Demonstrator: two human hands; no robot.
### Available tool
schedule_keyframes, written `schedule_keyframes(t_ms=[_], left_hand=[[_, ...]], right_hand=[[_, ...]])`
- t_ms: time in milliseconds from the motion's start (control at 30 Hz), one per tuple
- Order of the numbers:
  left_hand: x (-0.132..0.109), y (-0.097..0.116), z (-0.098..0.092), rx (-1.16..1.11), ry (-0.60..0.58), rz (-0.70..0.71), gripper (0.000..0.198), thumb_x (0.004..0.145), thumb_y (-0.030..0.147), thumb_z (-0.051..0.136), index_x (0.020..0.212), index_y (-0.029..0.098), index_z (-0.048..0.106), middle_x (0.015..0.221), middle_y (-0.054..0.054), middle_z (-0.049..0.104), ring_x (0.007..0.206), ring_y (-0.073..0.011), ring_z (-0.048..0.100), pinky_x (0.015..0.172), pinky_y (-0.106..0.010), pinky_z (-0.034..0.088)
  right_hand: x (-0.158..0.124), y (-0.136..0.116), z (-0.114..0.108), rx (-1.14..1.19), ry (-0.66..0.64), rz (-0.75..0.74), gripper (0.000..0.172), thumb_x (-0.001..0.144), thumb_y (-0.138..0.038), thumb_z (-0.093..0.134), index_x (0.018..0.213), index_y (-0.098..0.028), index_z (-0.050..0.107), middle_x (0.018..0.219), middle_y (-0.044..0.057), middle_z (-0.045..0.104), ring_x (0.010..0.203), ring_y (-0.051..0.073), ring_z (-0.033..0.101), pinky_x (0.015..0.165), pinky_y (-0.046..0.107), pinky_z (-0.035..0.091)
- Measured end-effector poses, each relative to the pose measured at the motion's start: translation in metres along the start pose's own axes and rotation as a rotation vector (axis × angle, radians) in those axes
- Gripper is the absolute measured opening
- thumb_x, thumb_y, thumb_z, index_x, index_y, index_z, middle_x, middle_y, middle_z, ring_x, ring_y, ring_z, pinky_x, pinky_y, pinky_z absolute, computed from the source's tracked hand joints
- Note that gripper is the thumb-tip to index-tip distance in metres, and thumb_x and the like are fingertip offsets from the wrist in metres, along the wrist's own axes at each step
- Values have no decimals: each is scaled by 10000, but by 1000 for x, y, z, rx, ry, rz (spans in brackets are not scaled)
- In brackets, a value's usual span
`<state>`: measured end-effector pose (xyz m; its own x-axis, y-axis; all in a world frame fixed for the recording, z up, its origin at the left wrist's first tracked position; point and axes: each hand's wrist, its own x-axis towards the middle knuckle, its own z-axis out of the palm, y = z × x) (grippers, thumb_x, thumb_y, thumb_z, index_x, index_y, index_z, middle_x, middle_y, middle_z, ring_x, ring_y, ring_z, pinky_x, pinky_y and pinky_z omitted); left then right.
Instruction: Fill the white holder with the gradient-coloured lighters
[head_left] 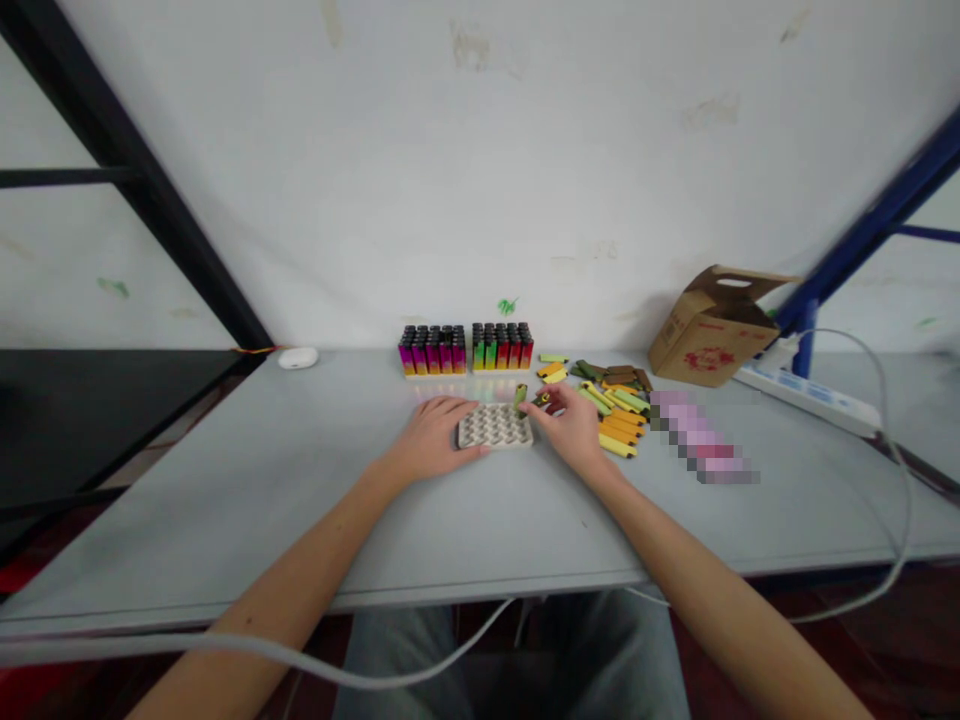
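A pale tray (495, 428) with rows of small holes lies on the table in front of me. My left hand (435, 438) grips its left end, fingers at the far corner and thumb along the near edge. A light green lighter (520, 394) stands upright at the tray's far right corner, right by the fingertips of my right hand (568, 425). Those fingers are closed on a dark lighter (541, 400), partly covered by them. To the right of this hand, loose lighters (621, 428) in yellow, orange, green and brown lie in a spread pile.
Two filled blocks of upright lighters, one purple-orange (433, 355) and one green and red (502, 350), stand near the wall. Further right are an open cardboard box (709, 335), a blurred pink item (697, 440) and a power strip (814, 400). A white case (298, 358) lies left.
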<state>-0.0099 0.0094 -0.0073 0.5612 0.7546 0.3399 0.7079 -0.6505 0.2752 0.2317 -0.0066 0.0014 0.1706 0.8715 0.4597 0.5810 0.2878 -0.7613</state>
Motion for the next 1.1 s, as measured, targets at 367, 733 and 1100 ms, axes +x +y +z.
schedule_keyframes(t_ms=[367,733,1100], left_hand=[[2,2,0,11,2,25,702,764,635,607,1301,189,539,1283,-125,599,1187,-315,518,1040,-482,372],[2,1,3,41,-20,-34,848,752,674,590,1395,147,422,1373,-155,529,1243,-341,477,1059,-468,346],[2,-3,1,22,-37,-56,849,754,689,577,1379,131,446,1383,-155,525,1268,-337,465,1082,-465,336]], right_hand=[[-1,-5,3,-183,21,66,353,682,-573,715,751,-234,640,673,38,684,612,207,592,600,303,366],[0,-3,7,-234,-64,66,395,727,-615,659,813,-231,697,770,57,735,696,230,662,649,326,443],[16,6,-26,-586,54,10,347,925,-398,437,951,-181,706,912,97,735,878,246,641,737,311,426]])
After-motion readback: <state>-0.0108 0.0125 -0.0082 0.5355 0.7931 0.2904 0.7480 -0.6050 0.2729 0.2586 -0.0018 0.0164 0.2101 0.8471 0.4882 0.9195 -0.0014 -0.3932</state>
